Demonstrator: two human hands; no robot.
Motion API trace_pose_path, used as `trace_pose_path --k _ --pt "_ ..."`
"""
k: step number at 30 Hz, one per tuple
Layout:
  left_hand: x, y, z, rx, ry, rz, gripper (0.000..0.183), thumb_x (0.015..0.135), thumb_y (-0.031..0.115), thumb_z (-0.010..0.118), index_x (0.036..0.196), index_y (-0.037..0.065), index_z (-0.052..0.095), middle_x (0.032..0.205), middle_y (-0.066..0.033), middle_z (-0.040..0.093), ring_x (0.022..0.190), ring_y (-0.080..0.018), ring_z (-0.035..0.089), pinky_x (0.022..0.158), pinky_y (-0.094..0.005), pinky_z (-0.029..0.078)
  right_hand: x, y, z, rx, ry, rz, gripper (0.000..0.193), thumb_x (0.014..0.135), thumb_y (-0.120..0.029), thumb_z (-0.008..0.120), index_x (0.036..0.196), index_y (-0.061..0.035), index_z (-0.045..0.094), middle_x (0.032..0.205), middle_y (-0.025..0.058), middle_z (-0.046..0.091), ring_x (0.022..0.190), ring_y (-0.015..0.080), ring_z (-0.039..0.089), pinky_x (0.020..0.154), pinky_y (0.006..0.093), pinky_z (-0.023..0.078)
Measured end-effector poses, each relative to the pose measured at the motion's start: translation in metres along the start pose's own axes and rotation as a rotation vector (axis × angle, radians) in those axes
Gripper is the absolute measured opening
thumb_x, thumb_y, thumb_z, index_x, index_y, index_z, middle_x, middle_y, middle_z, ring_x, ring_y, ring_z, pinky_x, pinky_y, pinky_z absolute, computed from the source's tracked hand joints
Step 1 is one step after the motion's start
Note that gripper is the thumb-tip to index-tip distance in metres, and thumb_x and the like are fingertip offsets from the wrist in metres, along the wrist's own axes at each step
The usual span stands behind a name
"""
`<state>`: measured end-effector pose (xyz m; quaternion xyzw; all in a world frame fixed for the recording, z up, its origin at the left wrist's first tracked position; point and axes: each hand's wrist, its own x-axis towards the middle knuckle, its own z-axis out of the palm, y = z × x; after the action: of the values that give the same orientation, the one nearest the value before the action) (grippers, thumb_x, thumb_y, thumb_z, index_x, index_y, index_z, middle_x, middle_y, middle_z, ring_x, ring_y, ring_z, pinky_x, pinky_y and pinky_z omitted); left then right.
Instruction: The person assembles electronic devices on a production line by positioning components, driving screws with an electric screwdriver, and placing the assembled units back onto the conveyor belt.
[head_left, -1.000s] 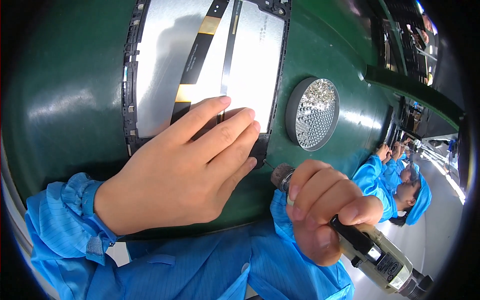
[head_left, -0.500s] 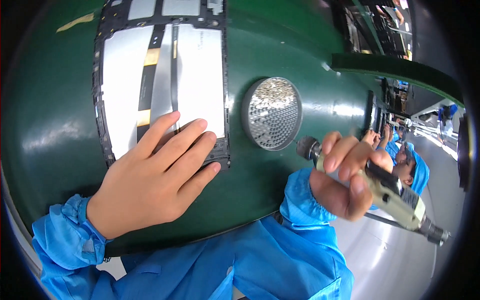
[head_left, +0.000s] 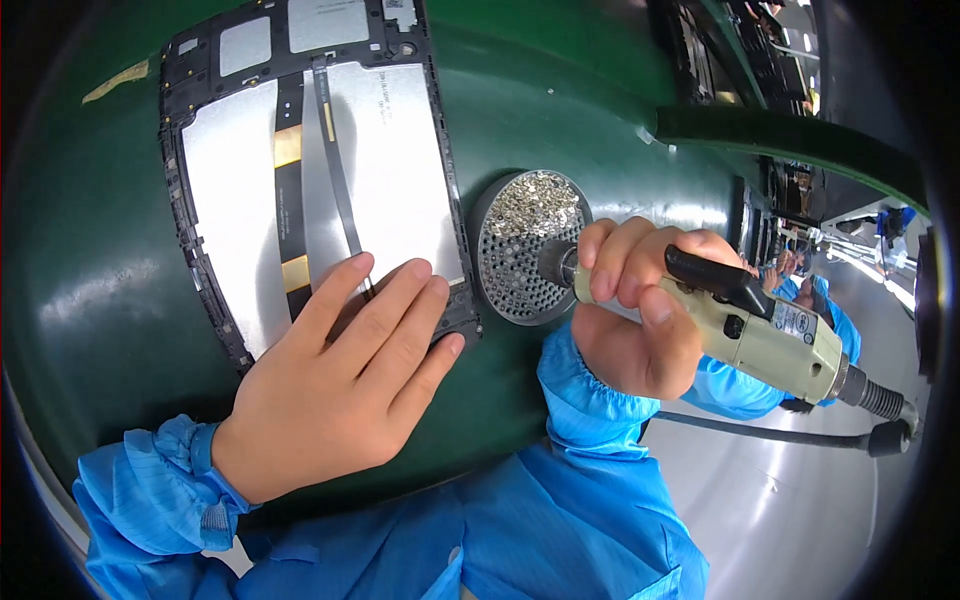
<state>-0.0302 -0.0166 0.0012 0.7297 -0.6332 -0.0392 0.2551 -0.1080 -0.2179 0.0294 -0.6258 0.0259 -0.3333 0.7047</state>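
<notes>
My left hand (head_left: 345, 375) lies with its fingers stretched over the lower edge of a tablet frame (head_left: 395, 170), a black-rimmed panel with silvery plates and dark flex strips down its middle. In my right hand (head_left: 645, 300) is an electric screwdriver (head_left: 765, 330), pale green with a black lever, my fingers wrapped round its body. Its dark front end (head_left: 557, 264) is over a round grey screw tray (head_left: 483, 262). Rows of small holes cover the tray, and a heap of tiny shiny screws (head_left: 540, 205) lies at its far side. The driver's tip is hidden.
Everything lies on a green work surface (head_left: 100, 260). A strip of yellowish tape (head_left: 115, 82) is stuck at the far left. A raised green bar (head_left: 780, 130) crosses at the right. A cable (head_left: 760, 428) trails from the screwdriver. Another person in blue (head_left: 840, 325) sits beyond it.
My right hand has brought the screwdriver left, so its front end is now over the screw tray. The tablet frame has turned slightly, and my left hand has shifted a little right and nearer.
</notes>
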Motion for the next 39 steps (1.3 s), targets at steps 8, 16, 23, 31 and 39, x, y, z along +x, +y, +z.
trace_pose_path --k 8,16,23,31,39 --pt "-0.003 -0.004 -0.001 -0.052 0.028 0.008 0.023 0.077 0.011 0.066 0.099 0.006 0.07 0.117 -0.0211 0.061 0.118 -0.0342 0.054 0.102 -0.052 0.039 0.001 0.007 -0.001 -0.036 -0.01 -0.005 0.041 0.075 -0.003 0.057 0.115 -0.0017 0.047 0.068 0.0102 0.05 0.059 0.0216 0.05 0.062 0.04 0.044" --pt "-0.006 -0.005 0.001 -0.107 0.167 -0.003 0.013 0.073 0.007 0.069 0.085 0.002 0.07 0.105 -0.021 0.065 0.108 -0.0352 0.06 0.098 -0.0524 0.044 0.001 0.008 0.0 -0.051 -0.017 -0.016 0.04 0.076 -0.004 0.058 0.114 -0.0025 0.046 0.068 0.0096 0.05 0.059 0.0214 0.05 0.061 0.0395 0.044" --pt "-0.009 -0.004 -0.001 -0.168 0.209 -0.006 0.009 0.071 0.005 0.068 0.079 0.001 0.07 0.101 -0.02 0.066 0.106 -0.0355 0.061 0.097 -0.0524 0.045 0.001 0.011 0.0 -0.053 -0.016 -0.038 0.041 0.078 -0.004 0.061 0.117 -0.0038 0.046 0.069 0.0083 0.05 0.058 0.0208 0.05 0.06 0.0393 0.044" --pt "-0.019 -0.004 -0.008 -0.145 0.223 0.01 0.012 0.069 0.005 0.068 0.079 -0.002 0.069 0.101 -0.0208 0.065 0.106 -0.0358 0.061 0.097 -0.0519 0.045 -0.014 -0.038 0.035 -0.05 -0.138 -0.067 0.039 0.081 -0.011 0.061 0.118 -0.0097 0.048 0.067 0.0046 0.052 0.057 0.0177 0.053 0.057 0.0352 0.045" --pt "-0.017 -0.007 -0.006 -0.166 0.25 0.003 0.01 0.069 0.003 0.068 0.076 -0.003 0.066 0.099 -0.0203 0.065 0.105 -0.0361 0.061 0.096 -0.0511 0.047 -0.03 -0.03 0.062 -0.12 -0.251 0.019 0.032 0.082 -0.011 0.061 0.11 -0.0072 0.046 0.067 0.0037 0.051 0.059 0.0162 0.053 0.056 0.0322 0.045"
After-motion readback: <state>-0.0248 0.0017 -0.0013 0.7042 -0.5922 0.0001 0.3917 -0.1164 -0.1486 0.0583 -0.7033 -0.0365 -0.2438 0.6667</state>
